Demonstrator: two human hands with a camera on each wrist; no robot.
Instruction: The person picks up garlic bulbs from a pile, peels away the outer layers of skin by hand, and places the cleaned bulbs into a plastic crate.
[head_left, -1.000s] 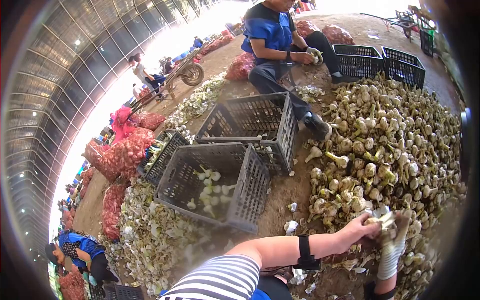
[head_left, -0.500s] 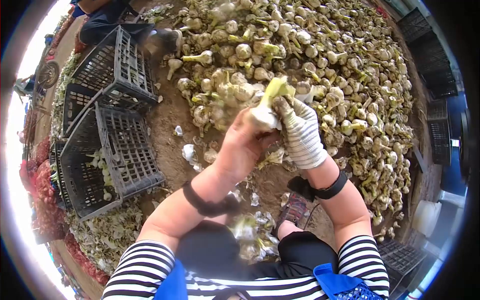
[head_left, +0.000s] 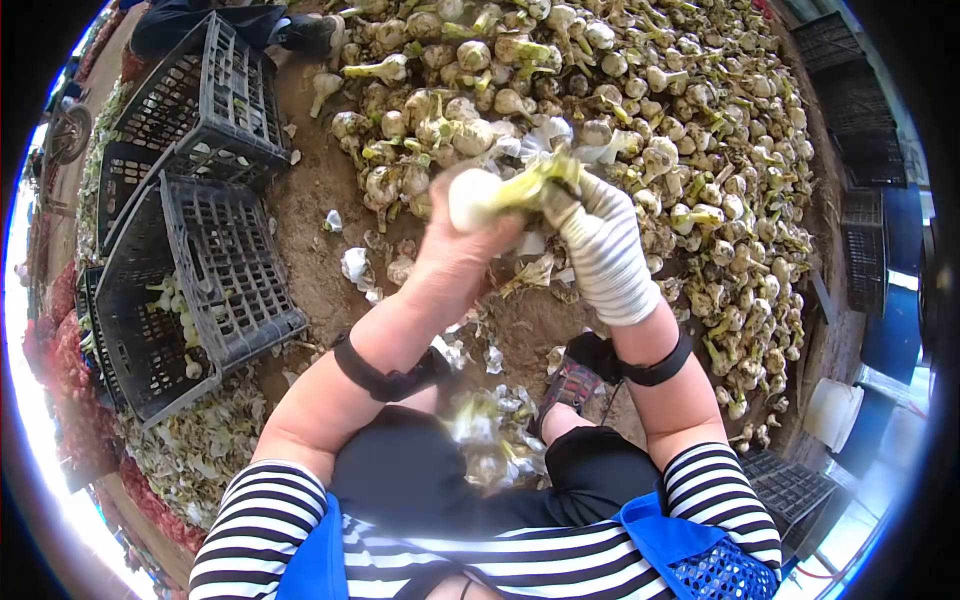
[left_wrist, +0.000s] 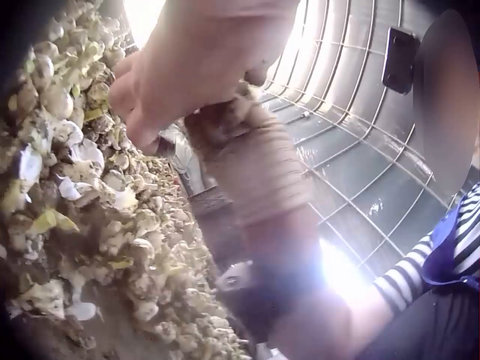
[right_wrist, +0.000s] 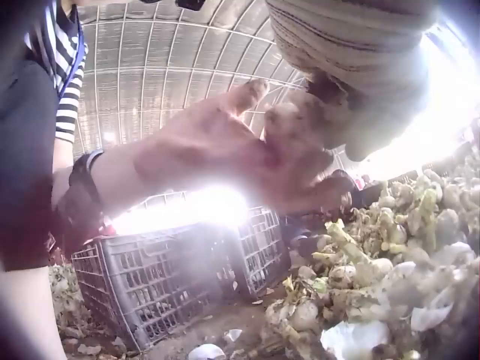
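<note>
In the head view my bare left hand [head_left: 450, 245] grips a garlic bulb [head_left: 474, 200], its white peeled round end facing left and its green-yellow stem pointing right. My right hand [head_left: 605, 245], in a dirty striped glove, pinches the stem beside loose papery skin [head_left: 548, 138]. Both hands meet in front of the big heap of unpeeled garlic [head_left: 660, 130]. From the left wrist, the bare hand [left_wrist: 202, 67] hides the bulb and overlaps the gloved hand [left_wrist: 251, 150]. In the right wrist view the bare fingers [right_wrist: 307, 184] lie just below the glove [right_wrist: 352, 45].
Black plastic crates [head_left: 235, 270] stand at the left, one with several peeled bulbs [head_left: 180, 315] inside. Scraps of skin [head_left: 190, 450] cover the ground beside them and between my feet. Another person's shoe [head_left: 310, 35] shows at the upper left. More crates [head_left: 865, 235] line the right side.
The head view has swung from the crates and seated person down to my hands. The bulb has tipped from stem-up to lying sideways, and its skin is peeled back near my right hand.
</note>
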